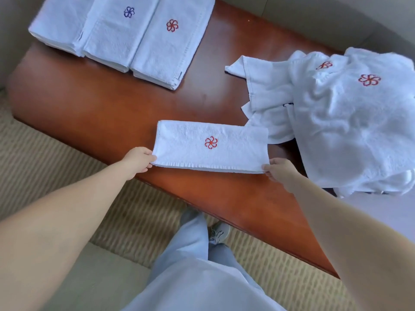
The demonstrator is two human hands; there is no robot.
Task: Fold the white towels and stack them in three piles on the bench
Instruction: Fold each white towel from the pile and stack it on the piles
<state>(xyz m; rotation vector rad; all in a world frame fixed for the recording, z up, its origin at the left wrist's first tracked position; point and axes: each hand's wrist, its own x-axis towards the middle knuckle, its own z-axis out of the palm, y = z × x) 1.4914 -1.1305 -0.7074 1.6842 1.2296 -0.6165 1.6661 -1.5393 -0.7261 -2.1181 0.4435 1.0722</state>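
Near the surface's front edge, the half-folded towel is pinched at its near corners by left hand and right hand, fingers closed on cloth. Corners should be matched squarely before the next fold is pressed flat.

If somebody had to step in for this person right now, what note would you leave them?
Left hand pinches the near left corner of the half-folded towel; right hand pinches its near right corner. That towel lies flat near the front edge of the bench, red flower emblem up.
Done: three piles of folded towels sit side by side at the far left of the bench.
Left: finish folding this towel, add it to a pile, then work through the heap of unfolded towels on the right end.
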